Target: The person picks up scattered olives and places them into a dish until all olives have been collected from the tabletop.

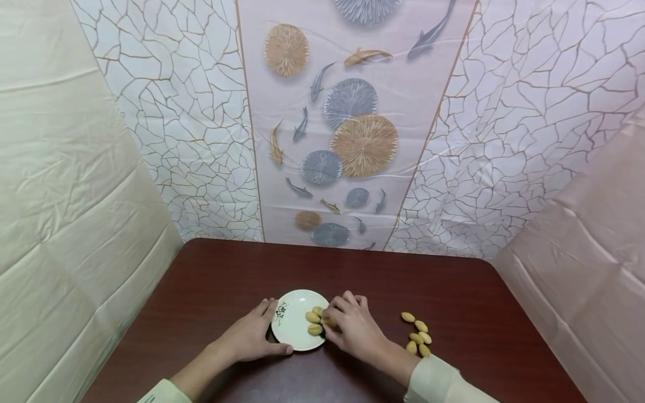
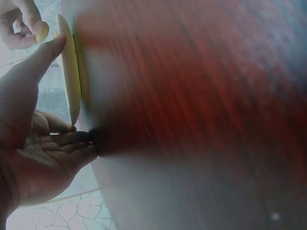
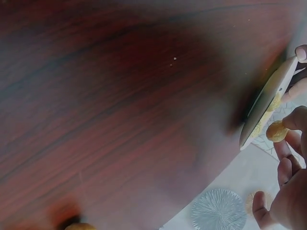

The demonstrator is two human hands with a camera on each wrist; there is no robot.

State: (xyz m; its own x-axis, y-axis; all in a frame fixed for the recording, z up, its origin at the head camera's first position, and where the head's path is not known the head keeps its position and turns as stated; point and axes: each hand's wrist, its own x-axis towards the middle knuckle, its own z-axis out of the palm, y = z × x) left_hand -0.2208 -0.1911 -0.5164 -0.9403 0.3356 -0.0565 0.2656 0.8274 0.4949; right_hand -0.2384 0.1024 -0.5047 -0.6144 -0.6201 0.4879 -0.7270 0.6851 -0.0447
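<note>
A white plate (image 1: 290, 330) with a dark floral print lies on the table. My left hand (image 1: 250, 334) rests at its left rim, thumb against the front edge and fingers extended along the side. In the left wrist view the thumb touches the rim, and the fingertips (image 2: 88, 147) reach the table. My right hand (image 1: 355, 329) pinches a small yellow oval fruit (image 3: 277, 131) between thumb and fingers, just over the plate's right side. Several similar oval fruits (image 1: 313, 317) sit on the plate there, partly hidden by that hand. Their exact kind cannot be told.
More loose yellow oval fruits (image 1: 421, 326) lie in a cluster on the dark red-brown table (image 1: 221, 274), to the right of the right hand. A patterned cloth backdrop (image 1: 327, 184) hangs behind the far table edge, with pale cloth walls (image 1: 65, 235) at both sides.
</note>
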